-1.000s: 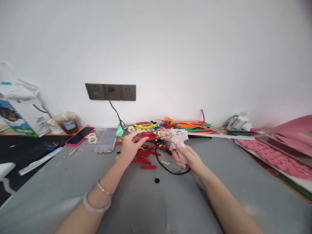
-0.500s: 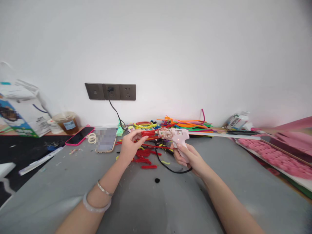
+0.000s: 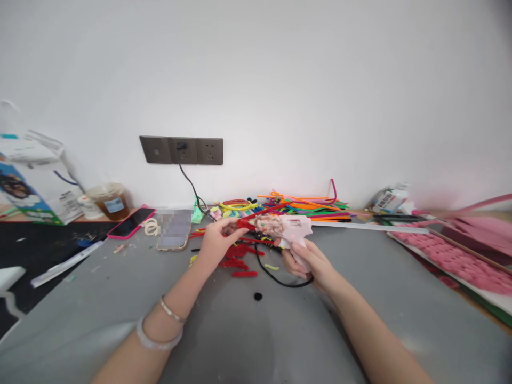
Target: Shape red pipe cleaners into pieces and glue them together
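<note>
My right hand (image 3: 314, 266) is wrapped around the handle of a pale pink hot glue gun (image 3: 294, 230). A long white glue stick (image 3: 368, 228) sticks out of the gun's back, and its nozzle end points left. Between the thumb and fingers of my left hand (image 3: 216, 241) is a red pipe cleaner piece (image 3: 245, 224), at or very near the nozzle; whether they touch I cannot tell. Short red pipe cleaner pieces (image 3: 245, 274) lie on the grey table (image 3: 256, 341) below the hands. The gun's black cord (image 3: 276, 277) loops beneath it.
Colourful pipe cleaners (image 3: 312, 205) are heaped against the wall. Two phones (image 3: 131, 223) and a cup of brown drink (image 3: 110, 202) stand or lie at left. Pink braided material (image 3: 452, 248) lies at right. A small black disc (image 3: 258, 296) is in front. A plug sits in the wall socket (image 3: 182, 149).
The glue gun has shifted slightly down, its nozzle now closer to my left fingers. The red piece in my left hand has turned, and the left hand has moved slightly right.
</note>
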`<action>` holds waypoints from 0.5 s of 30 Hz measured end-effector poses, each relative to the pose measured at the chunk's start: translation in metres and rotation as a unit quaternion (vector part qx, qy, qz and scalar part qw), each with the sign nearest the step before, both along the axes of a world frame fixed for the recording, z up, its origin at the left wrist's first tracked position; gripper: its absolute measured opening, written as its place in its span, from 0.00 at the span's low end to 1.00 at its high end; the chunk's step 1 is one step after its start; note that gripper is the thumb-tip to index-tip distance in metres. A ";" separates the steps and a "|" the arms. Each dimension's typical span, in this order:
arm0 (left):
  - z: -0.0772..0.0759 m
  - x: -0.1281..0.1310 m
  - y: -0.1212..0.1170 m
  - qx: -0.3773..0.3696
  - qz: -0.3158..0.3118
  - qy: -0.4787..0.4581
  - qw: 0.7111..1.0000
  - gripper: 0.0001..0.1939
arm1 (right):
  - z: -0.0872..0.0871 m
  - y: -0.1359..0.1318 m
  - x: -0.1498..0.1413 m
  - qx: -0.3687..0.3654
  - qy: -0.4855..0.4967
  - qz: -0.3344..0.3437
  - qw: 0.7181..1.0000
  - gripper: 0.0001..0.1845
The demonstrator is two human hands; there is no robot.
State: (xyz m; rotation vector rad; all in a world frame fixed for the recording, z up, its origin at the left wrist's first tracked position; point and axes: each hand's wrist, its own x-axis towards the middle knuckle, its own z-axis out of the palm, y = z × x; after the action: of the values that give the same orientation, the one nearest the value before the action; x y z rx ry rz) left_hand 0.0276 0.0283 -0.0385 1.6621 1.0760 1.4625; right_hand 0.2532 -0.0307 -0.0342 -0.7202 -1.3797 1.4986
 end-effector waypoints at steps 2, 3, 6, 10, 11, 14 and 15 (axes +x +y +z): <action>0.001 0.000 -0.001 0.004 -0.011 0.006 1.000 0.15 | -0.001 0.000 0.000 0.001 -0.004 0.012 1.000 0.20; 0.002 0.000 -0.001 0.006 -0.016 0.011 1.000 0.15 | -0.001 0.000 0.000 0.001 -0.006 0.015 1.000 0.21; 0.004 0.000 -0.003 0.019 -0.020 0.038 0.999 0.13 | -0.002 0.001 0.000 -0.001 -0.012 0.015 1.000 0.20; 0.007 -0.001 -0.005 0.033 -0.007 0.080 0.996 0.12 | -0.002 0.001 0.001 -0.008 -0.024 0.019 0.999 0.20; 0.007 -0.002 -0.006 0.035 -0.005 0.087 0.996 0.12 | -0.002 0.001 0.000 -0.009 -0.027 0.018 0.999 0.21; 0.008 -0.002 -0.006 0.041 -0.005 0.102 0.994 0.11 | -0.001 0.001 0.000 -0.006 -0.034 0.007 0.999 0.22; 0.008 -0.002 -0.006 0.042 -0.005 0.104 0.994 0.11 | -0.001 0.001 0.000 -0.005 -0.037 0.004 0.999 0.22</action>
State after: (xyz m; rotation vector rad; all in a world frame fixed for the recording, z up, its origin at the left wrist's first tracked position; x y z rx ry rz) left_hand 0.0255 0.0219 -0.0300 1.9101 1.1273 1.3676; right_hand 0.2528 -0.0298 -0.0352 -0.7842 -1.4323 1.5004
